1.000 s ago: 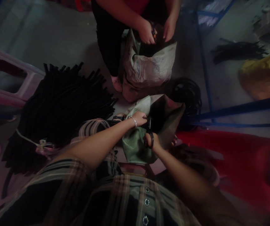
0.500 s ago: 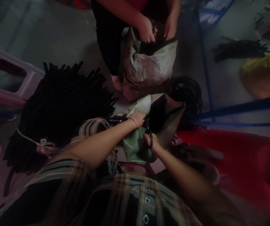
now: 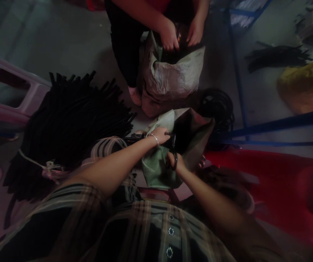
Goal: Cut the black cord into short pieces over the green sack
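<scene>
Over the mouth of a greenish woven sack (image 3: pixel 157 169), my left hand (image 3: pixel 160 135) is closed round a black strip (image 3: pixel 133 138). The strip's tail runs back under my wrist to the left, and its front end pokes out past my fingers. My right hand (image 3: pixel 177 163), just below and to the right, grips black-handled scissors (image 3: pixel 175 160). Their blades point up toward the strip's front end; the dark sack opening behind makes it hard to tell whether they touch it. The sack stands between my knees, its inside too dark to make out.
A thick bundle of black strips (image 3: pixel 74 120) lies on my left, by a pink plastic stool (image 3: pixel 33 92). Opposite, a co-worker's hands (image 3: pixel 169 36) work over another sack (image 3: pixel 174 78). Black coils (image 3: pixel 217 105), a blue metal frame (image 3: pixel 276 125) and a red surface (image 3: pixel 276 182) are on the right.
My left hand has shifted slightly right and up, and the scissor blades have swung a little to the right. The co-worker's right-side hand has moved slightly left.
</scene>
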{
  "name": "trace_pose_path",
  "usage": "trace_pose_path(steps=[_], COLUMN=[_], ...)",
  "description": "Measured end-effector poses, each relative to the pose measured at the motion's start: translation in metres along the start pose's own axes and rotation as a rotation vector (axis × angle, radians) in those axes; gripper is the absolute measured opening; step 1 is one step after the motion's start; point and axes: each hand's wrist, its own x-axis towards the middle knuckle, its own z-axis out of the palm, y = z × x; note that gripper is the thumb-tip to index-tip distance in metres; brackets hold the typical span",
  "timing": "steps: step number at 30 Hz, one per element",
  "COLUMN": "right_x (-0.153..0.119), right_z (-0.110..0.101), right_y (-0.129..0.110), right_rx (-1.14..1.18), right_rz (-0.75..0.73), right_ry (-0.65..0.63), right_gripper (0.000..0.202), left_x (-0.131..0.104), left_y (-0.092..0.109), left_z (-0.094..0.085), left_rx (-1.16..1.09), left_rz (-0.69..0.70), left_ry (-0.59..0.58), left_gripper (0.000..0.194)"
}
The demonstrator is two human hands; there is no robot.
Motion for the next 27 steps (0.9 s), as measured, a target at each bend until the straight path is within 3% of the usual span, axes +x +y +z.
trace_pose_path(steps=[5, 9, 14, 21, 27], right_x=[-0.002, -0.006, -0.011, -0.01, -0.009], right_z=[0.0, -0.001, -0.005, -0.005, -0.003], right_y=[-0.003, -0.009, -0.016, -0.012, -0.008], right_rx=[-0.07, -0.103, -0.082, -0.056, -0.044], right_rz=[-0.092, -0.088, -0.105, -0.096, -0.053], right_ry=[-0.032, -0.036, -0.014, 0.014, 0.022], right_gripper=[0.026, 0.019, 0.019, 0.02, 0.025], left_x=[0.004, 0.001, -0.004, -0.007, -0.004], left_y=[0.0, 0.003, 0.007, 0.01, 0.006], left_z=[0.002, 0.003, 0.003, 0.0, -0.001], left_rx=[-0.331, -0.447, -0.461, -0.439, -0.11], left_rz=[-0.136, -0.142, -0.127, -0.126, 0.043], left_ry=[-0.022, -0.087, -0.183, -0.204, -0.064], left_gripper=[0.031, 0.031, 0.027, 0.025, 0.021])
